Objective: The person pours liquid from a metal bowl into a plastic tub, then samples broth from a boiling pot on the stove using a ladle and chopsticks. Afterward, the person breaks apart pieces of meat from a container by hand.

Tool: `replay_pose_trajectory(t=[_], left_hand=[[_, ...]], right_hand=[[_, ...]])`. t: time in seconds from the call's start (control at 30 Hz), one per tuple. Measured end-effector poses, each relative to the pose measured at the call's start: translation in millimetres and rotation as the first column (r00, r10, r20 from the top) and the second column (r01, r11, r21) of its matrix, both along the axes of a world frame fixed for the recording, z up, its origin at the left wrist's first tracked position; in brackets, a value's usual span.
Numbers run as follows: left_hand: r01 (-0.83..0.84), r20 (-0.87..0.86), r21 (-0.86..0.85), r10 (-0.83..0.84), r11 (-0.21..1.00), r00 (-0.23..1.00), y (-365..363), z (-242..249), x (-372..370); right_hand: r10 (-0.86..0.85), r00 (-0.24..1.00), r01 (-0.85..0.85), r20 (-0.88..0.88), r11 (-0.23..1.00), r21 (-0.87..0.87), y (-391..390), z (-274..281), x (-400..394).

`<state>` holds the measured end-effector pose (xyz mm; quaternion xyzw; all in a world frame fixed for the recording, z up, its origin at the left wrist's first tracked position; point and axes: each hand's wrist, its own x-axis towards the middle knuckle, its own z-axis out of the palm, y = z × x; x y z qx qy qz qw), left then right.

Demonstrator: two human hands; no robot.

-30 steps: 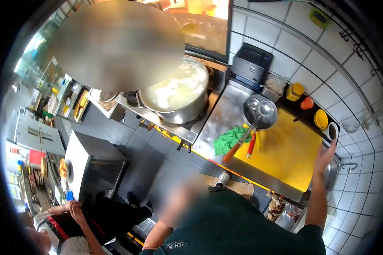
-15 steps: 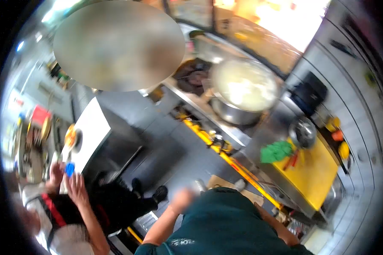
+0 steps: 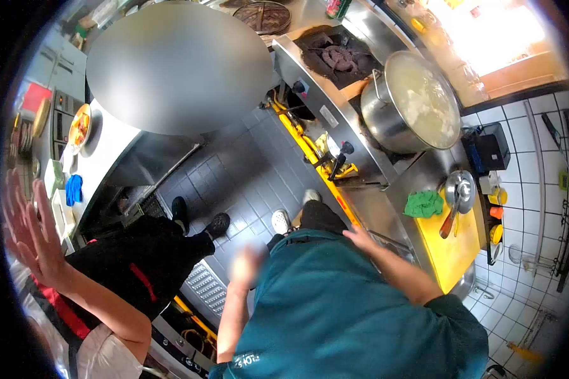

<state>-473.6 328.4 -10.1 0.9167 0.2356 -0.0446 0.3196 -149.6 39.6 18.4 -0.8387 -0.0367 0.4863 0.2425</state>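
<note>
My left hand [image 3: 245, 265] hangs by my left side above the tiled floor. It is blurred, so its fingers cannot be made out. My right hand [image 3: 359, 237] is at my right hip, near the front of the steel counter [image 3: 395, 218]; its fingers stretch out with nothing visible in them. Closest to that hand on the counter are a crumpled green cloth [image 3: 423, 204] and a yellow cutting board [image 3: 452, 246]. A metal ladle or strainer with a brown handle [image 3: 449, 224] lies across the board by a steel bowl [image 3: 463, 189].
A large steel pot [image 3: 385, 117] of cloudy liquid sits on the stove beside a bare burner [image 3: 340, 58]. A yellow gas pipe [image 3: 297, 136] runs along the stove front. At left, a co-worker's raised hand [image 3: 41, 234] is near a blue cloth [image 3: 74, 189] and a plate of food [image 3: 81, 126].
My view has shifted, and the pot now appears further right. The co-worker's hands have parted from the blue cloth, which lies on the white counter. My right hand has come into view.
</note>
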Motion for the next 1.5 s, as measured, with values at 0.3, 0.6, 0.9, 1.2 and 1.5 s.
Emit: replay_pose_trajectory(t=[0.3,0.6,0.9,1.2,1.5], left_hand=[[-0.373,-0.261,-0.180,0.321,0.910,0.910,13,0,16],[-0.378,-0.357,-0.151,0.306,0.913,0.882,105,79,149],[-0.549,-0.237,-0.090,0.518,0.831,0.822,187,37,198],[-0.572,-0.142,0.040,0.572,0.819,0.808,411,70,241],[-0.708,-0.115,0.389,0.793,0.590,0.598,624,-76,237]], right_hand=[[0.329,0.943,-0.329,0.045,0.944,-0.003,134,-32,103],[0.701,0.695,-0.705,-0.159,0.708,0.042,226,-113,180],[0.810,0.582,-0.805,-0.072,0.586,0.090,454,-73,253],[0.816,0.577,-0.804,-0.030,0.574,0.155,669,-40,303],[0.703,0.567,-0.692,-0.429,0.689,0.216,757,-58,350]])
